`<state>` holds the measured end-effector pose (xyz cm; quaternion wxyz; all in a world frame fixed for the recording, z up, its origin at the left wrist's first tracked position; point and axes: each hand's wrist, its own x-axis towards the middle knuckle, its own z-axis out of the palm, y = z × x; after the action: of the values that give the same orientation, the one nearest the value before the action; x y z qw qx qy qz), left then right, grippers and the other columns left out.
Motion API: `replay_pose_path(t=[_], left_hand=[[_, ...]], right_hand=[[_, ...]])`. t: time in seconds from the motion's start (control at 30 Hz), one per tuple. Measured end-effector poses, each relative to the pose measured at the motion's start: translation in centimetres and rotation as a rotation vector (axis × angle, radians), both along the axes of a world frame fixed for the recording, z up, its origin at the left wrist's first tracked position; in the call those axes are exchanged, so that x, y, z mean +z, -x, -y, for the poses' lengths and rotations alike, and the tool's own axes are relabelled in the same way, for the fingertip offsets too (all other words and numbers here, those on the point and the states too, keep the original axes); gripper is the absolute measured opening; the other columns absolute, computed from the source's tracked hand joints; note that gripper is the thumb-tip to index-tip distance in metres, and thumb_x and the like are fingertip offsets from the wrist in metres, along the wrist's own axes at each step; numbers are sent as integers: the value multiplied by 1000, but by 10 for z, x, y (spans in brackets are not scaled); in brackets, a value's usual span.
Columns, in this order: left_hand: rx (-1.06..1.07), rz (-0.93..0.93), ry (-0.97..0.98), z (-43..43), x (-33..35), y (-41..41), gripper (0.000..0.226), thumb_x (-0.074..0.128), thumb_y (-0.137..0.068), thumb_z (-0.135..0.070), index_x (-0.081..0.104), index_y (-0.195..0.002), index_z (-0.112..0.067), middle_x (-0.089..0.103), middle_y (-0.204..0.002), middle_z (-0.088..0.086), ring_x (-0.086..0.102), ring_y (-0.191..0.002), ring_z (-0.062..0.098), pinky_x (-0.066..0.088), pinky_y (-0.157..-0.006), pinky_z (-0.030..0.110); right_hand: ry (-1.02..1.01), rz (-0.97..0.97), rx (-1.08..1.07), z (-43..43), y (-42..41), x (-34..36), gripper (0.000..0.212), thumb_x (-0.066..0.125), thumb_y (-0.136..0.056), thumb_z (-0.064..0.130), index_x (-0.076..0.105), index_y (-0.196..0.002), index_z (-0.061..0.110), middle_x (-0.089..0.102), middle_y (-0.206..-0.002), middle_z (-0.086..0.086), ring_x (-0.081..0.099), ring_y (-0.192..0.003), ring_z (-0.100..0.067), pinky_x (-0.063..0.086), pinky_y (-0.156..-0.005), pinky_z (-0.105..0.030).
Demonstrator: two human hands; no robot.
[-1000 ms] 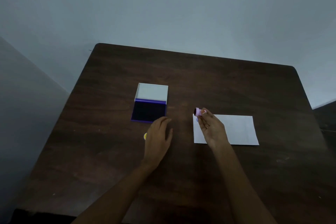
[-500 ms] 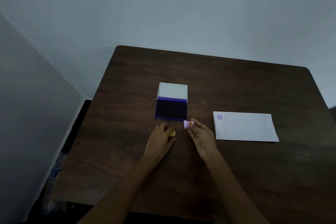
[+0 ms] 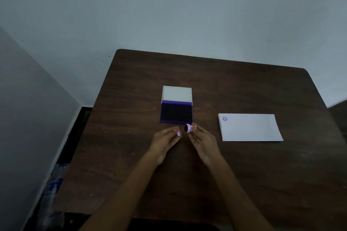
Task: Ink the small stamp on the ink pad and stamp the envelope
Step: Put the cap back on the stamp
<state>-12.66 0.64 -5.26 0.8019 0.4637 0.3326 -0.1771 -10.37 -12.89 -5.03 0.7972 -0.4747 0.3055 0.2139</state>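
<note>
Lilac stamp (image 3: pixel 188 128) pinched in my right hand (image 3: pixel 203 141), inked face toward left hand (image 3: pixel 165 141), which grips a lilac cap (image 3: pixel 179 133); cap just left of stamp; envelope (image 3: pixel 249 127) already marked, well right.

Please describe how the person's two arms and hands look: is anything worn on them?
Both forearms are bare, with no sleeves in view. The right hand wears a thin ring on one finger. The nails on the left hand and the right hand look painted in a light orange tone. No watch or bracelet shows.
</note>
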Motion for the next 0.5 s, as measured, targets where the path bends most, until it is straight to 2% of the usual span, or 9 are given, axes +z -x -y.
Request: replay_pose_path(t=[0.1, 0.33, 0.4, 0.5], left_hand=[[4, 1, 77, 0, 4, 0, 12, 55, -84, -5, 64, -91, -9, 66, -94, 12, 64, -90, 19, 52, -79, 29], [16, 33, 108, 1, 7, 0, 13, 56, -84, -5, 68, -85, -10, 69, -89, 11, 67, -81, 16, 56, -66, 21], [5, 31, 90, 1, 7, 0, 12, 57, -83, -6, 67, -88, -11, 68, -91, 11, 67, -83, 16, 56, -66, 21], [-40, 44, 21, 2, 5, 1, 17, 58, -83, -8, 65, -98, -9, 67, -99, 12, 65, -91, 19, 53, -74, 25]], right_hand=[[11, 44, 25, -2, 2, 1, 21, 55, -83, 3, 61, -103, 6, 64, -105, -13, 62, -96, -21, 54, -77, -29], [160, 123, 83, -5, 7, 2, 14, 59, -81, 6, 64, -93, 13, 66, -94, -6, 64, -86, -14, 56, -64, -19], [225, 139, 105, -6, 8, 1, 15, 61, -81, 9, 63, -95, 14, 66, -95, -6, 63, -88, -15, 54, -71, -23], [362, 199, 147, -8, 10, 1, 20, 65, -78, 15, 63, -98, 15, 66, -90, 0, 61, -89, -13, 50, -79, -27]])
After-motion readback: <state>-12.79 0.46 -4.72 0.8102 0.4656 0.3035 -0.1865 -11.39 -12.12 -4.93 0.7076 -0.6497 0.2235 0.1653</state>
